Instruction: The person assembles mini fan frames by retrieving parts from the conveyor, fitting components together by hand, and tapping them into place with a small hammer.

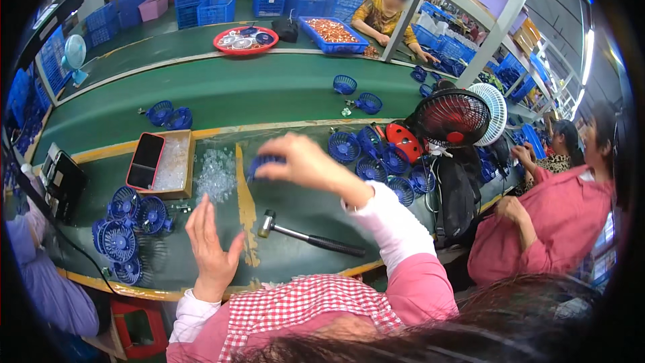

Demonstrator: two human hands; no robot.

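Observation:
My right hand [302, 165] is over the middle of the green bench, its fingers closed round a small blue fan housing [263, 163], slightly blurred and partly covered by them. Below and to the left, my left hand [211, 245] holds nothing, fingers stretched out and thumb apart. Just beyond its fingertips lies a loose heap of small clear plastic pieces [216, 167]. A hammer [302, 234] with a black grip rests on the bench between my arms. Stacked blue fan housings [119, 240] stand to the left of my left hand.
More blue fan housings [371, 169] cluster at right, beside a black bag [459, 191] and a black fan [451, 116]. A phone [146, 161] leans on a cardboard box [176, 193]. Beyond runs a green belt [262, 87] carrying several housings. Co-workers sit on both sides and opposite.

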